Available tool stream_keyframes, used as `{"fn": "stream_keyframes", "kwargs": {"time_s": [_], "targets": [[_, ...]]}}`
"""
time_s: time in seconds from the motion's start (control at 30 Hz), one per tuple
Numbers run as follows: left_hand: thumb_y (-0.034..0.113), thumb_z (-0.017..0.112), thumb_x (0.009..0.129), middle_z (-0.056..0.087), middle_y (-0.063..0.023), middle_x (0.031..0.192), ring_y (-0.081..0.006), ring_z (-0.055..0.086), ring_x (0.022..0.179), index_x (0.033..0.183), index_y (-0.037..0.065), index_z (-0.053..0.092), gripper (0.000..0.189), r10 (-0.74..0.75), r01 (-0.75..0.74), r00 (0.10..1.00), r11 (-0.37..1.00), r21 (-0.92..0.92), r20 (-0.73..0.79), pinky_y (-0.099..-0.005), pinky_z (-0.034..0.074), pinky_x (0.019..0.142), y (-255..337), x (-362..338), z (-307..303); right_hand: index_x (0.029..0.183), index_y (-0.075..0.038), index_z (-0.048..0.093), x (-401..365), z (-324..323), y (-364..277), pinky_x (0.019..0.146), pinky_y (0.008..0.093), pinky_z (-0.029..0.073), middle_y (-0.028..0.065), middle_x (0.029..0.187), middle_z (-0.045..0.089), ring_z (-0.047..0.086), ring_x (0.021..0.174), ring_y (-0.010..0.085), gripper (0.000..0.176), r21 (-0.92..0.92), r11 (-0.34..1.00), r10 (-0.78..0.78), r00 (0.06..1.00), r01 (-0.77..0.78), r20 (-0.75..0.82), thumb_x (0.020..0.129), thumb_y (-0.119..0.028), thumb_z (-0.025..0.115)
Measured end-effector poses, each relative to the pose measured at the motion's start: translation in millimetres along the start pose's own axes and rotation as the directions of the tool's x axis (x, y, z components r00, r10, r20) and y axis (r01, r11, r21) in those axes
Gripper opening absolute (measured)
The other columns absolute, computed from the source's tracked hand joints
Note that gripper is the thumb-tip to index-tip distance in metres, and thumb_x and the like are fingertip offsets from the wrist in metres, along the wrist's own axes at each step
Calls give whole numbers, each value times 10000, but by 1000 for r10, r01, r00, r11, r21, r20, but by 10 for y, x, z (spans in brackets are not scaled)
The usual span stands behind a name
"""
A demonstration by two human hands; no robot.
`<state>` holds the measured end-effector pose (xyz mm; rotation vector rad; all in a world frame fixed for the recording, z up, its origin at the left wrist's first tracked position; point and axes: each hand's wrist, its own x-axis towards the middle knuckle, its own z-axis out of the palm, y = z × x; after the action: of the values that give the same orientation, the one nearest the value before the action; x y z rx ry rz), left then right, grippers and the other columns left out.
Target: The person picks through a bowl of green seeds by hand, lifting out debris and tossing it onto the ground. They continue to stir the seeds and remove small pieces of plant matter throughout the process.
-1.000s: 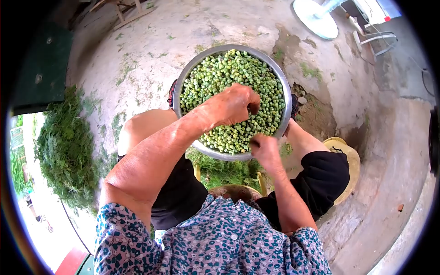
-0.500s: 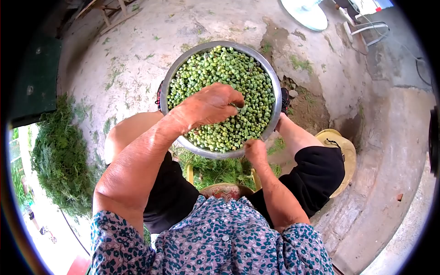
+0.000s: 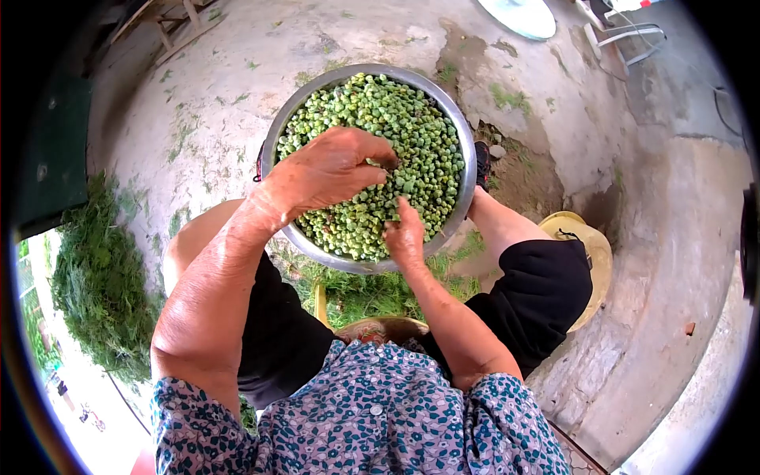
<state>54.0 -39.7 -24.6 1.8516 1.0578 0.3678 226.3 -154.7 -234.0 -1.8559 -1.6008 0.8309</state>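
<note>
A wide metal basin [image 3: 469, 162] rests in front of me between my lower legs, heaped with small round green berries [image 3: 380, 103]. Over the left-middle of the heap, my left hand [image 3: 336, 165] points its bent fingers down at the berries. A gap shows between its thumb and forefinger, and I see nothing held there. My right hand [image 3: 406, 233] is closed at the near side of the heap, fingertips drawn together. Whatever may be between those fingertips is too small to make out.
Feathery green sprigs [image 3: 372, 293] lie below the basin, and a large pile of greenery [image 3: 103, 277] is on the left. A yellowish hat-like object [image 3: 598, 261] sits by my right knee. Wooden legs [image 3: 178, 32] and a round pale tabletop [image 3: 522, 14] are farther off.
My right hand has moved from the basin's near-right rim inward over the berries, closer to my left hand. My left hand stays over the heap. The whole view has shifted slightly.
</note>
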Motion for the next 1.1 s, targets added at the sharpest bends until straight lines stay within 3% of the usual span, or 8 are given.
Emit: {"fn": "stream_keyframes", "kwargs": {"time_s": [0.17,0.27,0.57,0.67,0.7,0.8,0.93,1.1], "targets": [[150,586,795,615,-123,901,-215,594,796,998,-5,606,256,28,-28,1000,1000,4,-12,-316,478,717,-22,7,-27,831,-50,622,3,-327,289,672,359,472,129,806,581,581,743,266,168,-49,987,141,974,-151,-175,693,45,603],[163,576,803,615,-134,930,-234,597,831,1005,-10,604,267,49,-49,999,998,25,-2,-323,482,742,-17,-2,-34,798,-85,605,-2,-593,587,628,392,450,124,811,538,556,725,313,122,-460,877,61,982,-138,-178,687,-35,594],[174,574,807,615,-149,950,-262,595,851,1005,-18,599,277,52,-50,999,991,124,-15,-347,481,759,-94,-2,-31,795,-43,600,28,-569,821,624,420,467,168,703,572,581,682,348,87,-482,867,96,991,-130,-95,719,-84,594],[170,569,810,614,-154,939,-266,595,849,1007,-16,597,272,44,-40,999,990,132,-27,-351,480,760,-73,-18,-56,830,-22,611,51,-515,1090,532,368,479,150,666,587,591,567,269,104,-232,961,127,985,-152,-116,735,-52,583],[170,567,812,614,-156,935,-267,596,850,1009,-15,597,272,38,-34,999,990,135,-26,-352,480,761,-59,-20,-60,742,-5,615,57,-513,979,556,365,470,149,657,581,563,575,291,69,155,905,416,900,-396,-130,690,-22,572],[171,565,813,615,-161,927,-270,596,860,1016,-13,594,276,73,-69,997,990,127,-30,-356,480,764,-125,3,-48,776,-4,629,41,-676,756,546,330,470,132,683,596,551,540,267,114,444,711,613,790,-546,-8,678,-20,572],[169,567,808,617,-155,923,-269,596,845,1023,-3,595,277,35,-33,999,989,146,-15,-357,482,757,-124,8,-53,877,-16,632,-50,-708,1113,628,349,481,157,739,619,585,632,297,220,-129,746,556,716,-654,-422,671,-35,557],[153,576,799,616,-147,925,-262,598,832,1036,1,593,282,21,-13,998,989,145,-54,-344,483,745,-101,-29,-83,912,-19,628,-76,-678,1181,663,361,480,168,774,624,593,677,307,252,-213,675,458,627,-706,-630,676,-44,544]]}}
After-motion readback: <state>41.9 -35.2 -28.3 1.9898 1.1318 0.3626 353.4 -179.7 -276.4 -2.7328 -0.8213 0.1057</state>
